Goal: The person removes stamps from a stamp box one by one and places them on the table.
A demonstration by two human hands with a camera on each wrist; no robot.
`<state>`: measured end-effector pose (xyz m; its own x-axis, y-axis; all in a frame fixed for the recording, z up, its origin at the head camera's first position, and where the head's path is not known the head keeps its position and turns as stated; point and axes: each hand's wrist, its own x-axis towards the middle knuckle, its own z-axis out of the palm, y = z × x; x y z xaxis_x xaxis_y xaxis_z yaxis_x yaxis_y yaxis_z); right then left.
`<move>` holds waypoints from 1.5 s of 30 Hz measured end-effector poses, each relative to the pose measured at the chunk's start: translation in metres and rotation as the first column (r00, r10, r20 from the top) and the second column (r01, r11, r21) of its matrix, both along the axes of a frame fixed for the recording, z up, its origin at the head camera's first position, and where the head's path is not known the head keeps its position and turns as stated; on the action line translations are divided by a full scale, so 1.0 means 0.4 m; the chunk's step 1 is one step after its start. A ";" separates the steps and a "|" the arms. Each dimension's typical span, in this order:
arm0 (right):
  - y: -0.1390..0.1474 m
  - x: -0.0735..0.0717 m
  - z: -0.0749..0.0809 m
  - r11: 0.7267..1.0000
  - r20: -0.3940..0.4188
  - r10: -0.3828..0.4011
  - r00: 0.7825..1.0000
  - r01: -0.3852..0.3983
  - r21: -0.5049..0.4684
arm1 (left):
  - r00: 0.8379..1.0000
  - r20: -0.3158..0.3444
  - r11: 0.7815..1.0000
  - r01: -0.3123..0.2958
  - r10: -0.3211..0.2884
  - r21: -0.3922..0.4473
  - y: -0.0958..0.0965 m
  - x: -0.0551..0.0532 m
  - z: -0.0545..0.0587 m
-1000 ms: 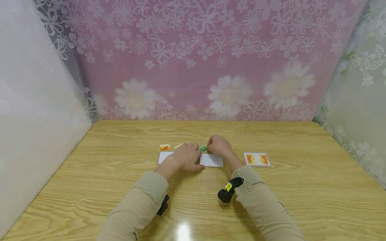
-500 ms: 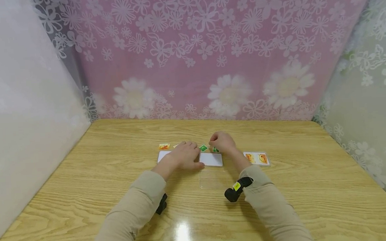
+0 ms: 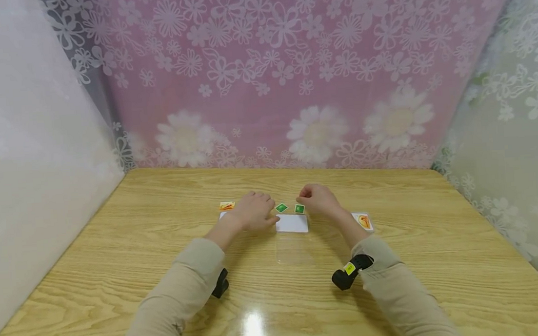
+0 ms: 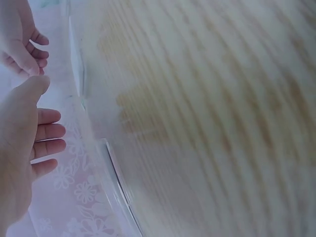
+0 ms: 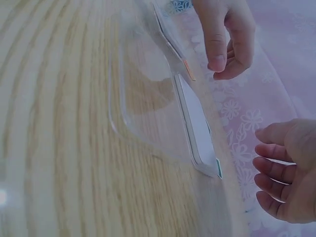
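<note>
My left hand [image 3: 255,212] hovers over a white stack [image 3: 223,215], mostly covering it; its fingers are relaxed and hold nothing in the left wrist view. A second white rectangular stack [image 3: 292,223] lies just right of it. Behind that stack are two small green square cards [image 3: 281,208], one turned like a diamond. My right hand [image 3: 319,199] is above the table beside the right-hand green card [image 3: 299,209]. Its fingers [image 5: 271,170] are loosely bent, with nothing between them in the right wrist view. An orange-and-yellow picture card [image 3: 227,206] lies behind the left stack.
A transparent plastic lid or tray [image 3: 294,249] lies in front of the middle stack. To the right, an orange-pictured stack [image 3: 363,221] is partly behind my right forearm. The wooden table [image 3: 418,272] is bounded by a pink flowered curtain [image 3: 245,87] at the back.
My right hand has moved right, away from the green cards, uncovering the second one. My left hand has shifted slightly up and back, its thumb now at the middle stack's corner.
</note>
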<state>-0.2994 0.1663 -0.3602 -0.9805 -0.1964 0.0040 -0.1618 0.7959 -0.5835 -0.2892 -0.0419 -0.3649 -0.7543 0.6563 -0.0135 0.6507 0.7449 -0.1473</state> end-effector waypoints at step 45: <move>0.037 0.215 -0.010 0.665 -0.064 0.540 0.839 -0.379 0.644 | 0.993 0.086 0.997 0.078 -0.076 -0.024 0.011 0.131 0.008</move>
<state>-0.2133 0.1811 -0.3643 -0.7467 -0.6625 -0.0603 -0.6652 0.7426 0.0780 -0.2367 -0.0375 -0.3615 -0.6971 0.7108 -0.0940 0.7169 0.6887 -0.1084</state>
